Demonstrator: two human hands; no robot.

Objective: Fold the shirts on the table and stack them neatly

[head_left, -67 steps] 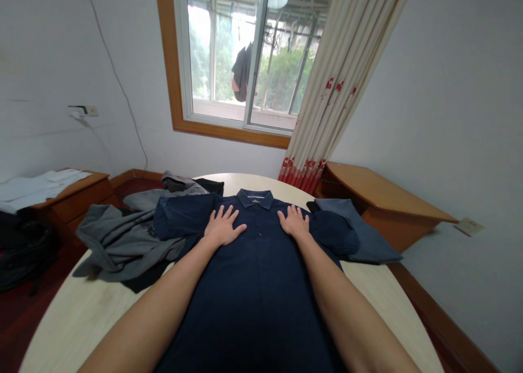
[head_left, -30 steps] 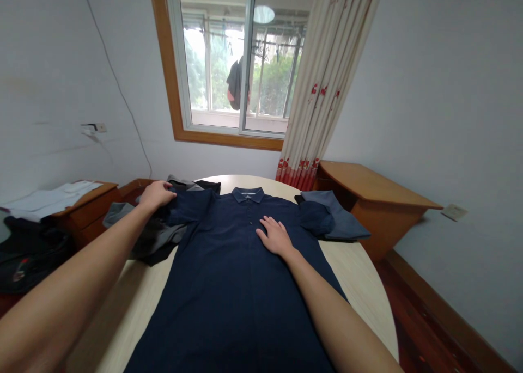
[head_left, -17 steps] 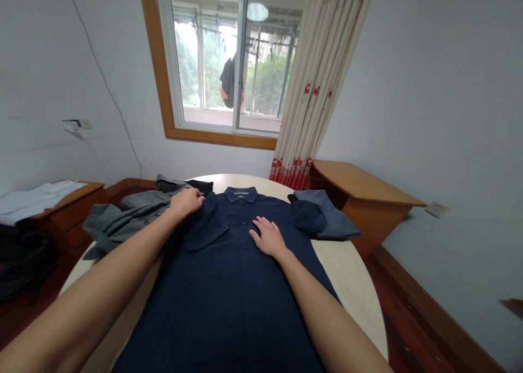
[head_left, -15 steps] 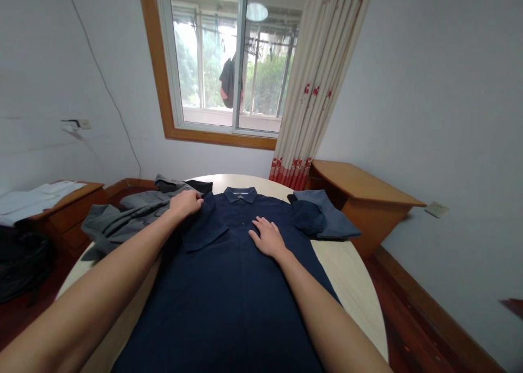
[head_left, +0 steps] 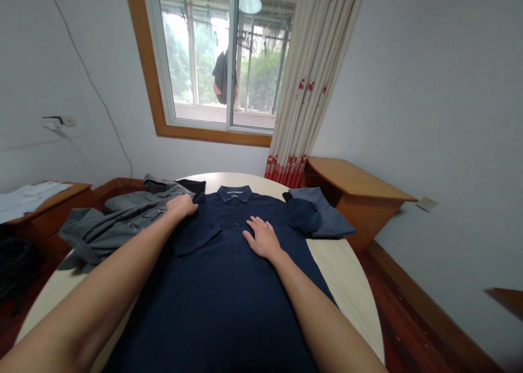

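A dark navy short-sleeved shirt (head_left: 229,286) lies front up with its collar (head_left: 235,193) at the far side. My left hand (head_left: 182,205) is closed at the shirt's left shoulder, on the upper edge of the folded sleeve (head_left: 198,234); the fingertips are partly hidden. Flat on the chest, just right of the button line, rests my right hand (head_left: 263,238), its fingers spread. A crumpled grey garment (head_left: 110,220) lies beside my left hand and under that forearm's far side.
Folded blue-grey cloth (head_left: 335,215) sits at the right of the round pale table (head_left: 355,286). Behind stand a wooden desk (head_left: 359,182) and a patterned curtain (head_left: 298,90). A wooden cabinet (head_left: 44,209) with papers is at the left.
The view has shifted slightly, so most things sit further left in it. My left hand has stayed at the shirt's shoulder, and my right hand still lies flat on the chest.
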